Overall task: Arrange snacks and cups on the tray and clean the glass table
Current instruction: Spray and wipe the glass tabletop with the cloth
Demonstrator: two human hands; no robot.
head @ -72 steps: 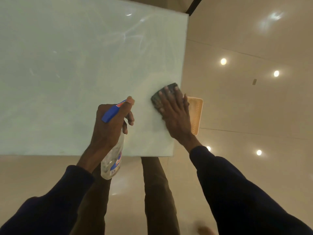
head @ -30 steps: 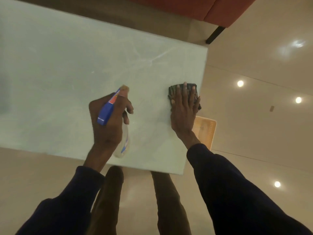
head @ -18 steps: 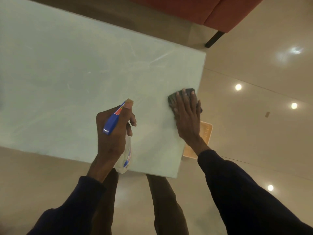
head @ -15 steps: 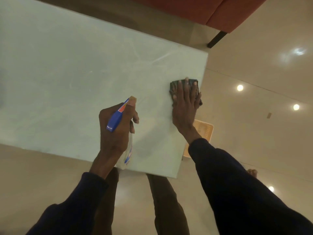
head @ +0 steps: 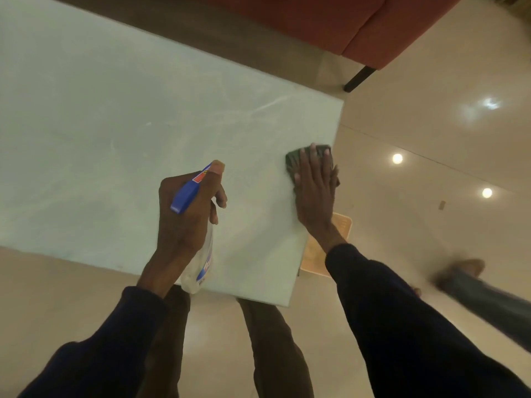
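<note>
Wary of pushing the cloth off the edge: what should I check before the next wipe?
1. Right hand flat on cloth: ok.
2. Cloth fully on table: cannot tell, it lies at the right edge.
3. Left hand grips spray bottle: ok.
4. Table free of streaks: not ok, some show near the far corner.

- Red upholstered seat (head: 359, 24): top of view, two cushions parted by a seam.
- Black leg (head: 359, 79): under the seat's near corner.
- Dark brown strip (head: 230, 33): along the seat's front, left of the leg; perhaps a rug or a shadow.
- Glossy beige tile floor (head: 431, 81): right of and below the seat, with thin joint lines.
- Round light reflection (head: 397, 158) and a second one (head: 486, 192): on the floor, well below the seat.
- Smeared glare (head: 488, 104): nearer the seat.
</note>
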